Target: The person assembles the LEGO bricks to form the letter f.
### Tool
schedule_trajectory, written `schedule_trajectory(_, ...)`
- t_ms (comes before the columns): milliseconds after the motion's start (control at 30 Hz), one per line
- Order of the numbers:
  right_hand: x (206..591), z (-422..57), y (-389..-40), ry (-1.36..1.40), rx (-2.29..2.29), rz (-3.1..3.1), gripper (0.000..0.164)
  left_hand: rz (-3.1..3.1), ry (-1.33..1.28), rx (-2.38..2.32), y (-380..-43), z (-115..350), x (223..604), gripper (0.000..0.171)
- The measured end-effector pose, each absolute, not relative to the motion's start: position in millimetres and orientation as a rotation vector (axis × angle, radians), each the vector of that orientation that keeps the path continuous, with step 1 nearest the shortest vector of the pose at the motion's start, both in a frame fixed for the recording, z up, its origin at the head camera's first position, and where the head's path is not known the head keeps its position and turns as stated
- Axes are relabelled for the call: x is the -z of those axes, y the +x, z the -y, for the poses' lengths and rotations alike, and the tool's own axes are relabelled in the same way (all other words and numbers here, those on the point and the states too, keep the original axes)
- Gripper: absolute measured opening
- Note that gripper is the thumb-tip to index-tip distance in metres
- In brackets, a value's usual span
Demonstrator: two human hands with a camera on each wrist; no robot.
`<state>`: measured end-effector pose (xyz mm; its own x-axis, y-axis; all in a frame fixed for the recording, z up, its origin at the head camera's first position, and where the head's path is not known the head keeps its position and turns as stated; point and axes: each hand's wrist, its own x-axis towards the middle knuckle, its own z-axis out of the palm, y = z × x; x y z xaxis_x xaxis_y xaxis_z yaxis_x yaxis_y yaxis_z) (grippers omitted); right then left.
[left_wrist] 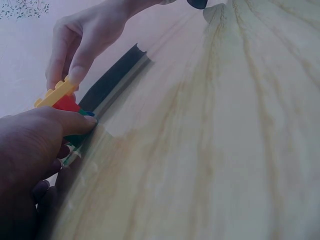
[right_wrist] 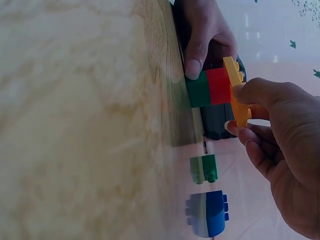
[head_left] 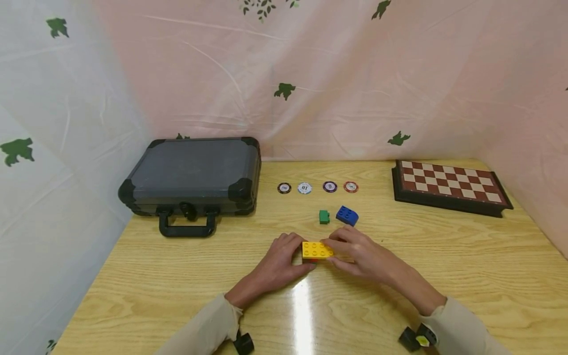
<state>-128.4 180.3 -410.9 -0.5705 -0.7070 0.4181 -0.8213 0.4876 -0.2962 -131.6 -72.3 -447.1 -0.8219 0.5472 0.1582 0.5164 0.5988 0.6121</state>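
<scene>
A flat yellow toy brick (head_left: 314, 249) lies across the top of a red brick (right_wrist: 218, 86), which sits on a green brick (right_wrist: 199, 91). My left hand (head_left: 280, 261) grips this small stack low down, its thumb against the green brick. From the other side my right hand (head_left: 360, 252) pinches the overhanging end of the yellow brick between thumb and fingers. The right wrist view has the yellow brick slightly tilted against the red one. Just beyond the hands lie a small green brick (head_left: 324, 217) and a blue brick (head_left: 347, 216) with a rounded end.
A grey case (head_left: 191, 172) with a black handle stands at the back left. Several poker chips, among them a red one (head_left: 351, 187), form a row behind the loose bricks. A checkered game board (head_left: 452, 185) lies at the back right, near the hanging cloth (head_left: 337, 84).
</scene>
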Motion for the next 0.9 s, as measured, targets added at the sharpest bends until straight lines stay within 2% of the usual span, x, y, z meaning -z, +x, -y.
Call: schedule_trajectory(900,413.8,-185.5,-126.5,1.136,-0.848,2.634,0.038,-2.758,0.928,-1.045,-131.7,72.8,447.0,0.04)
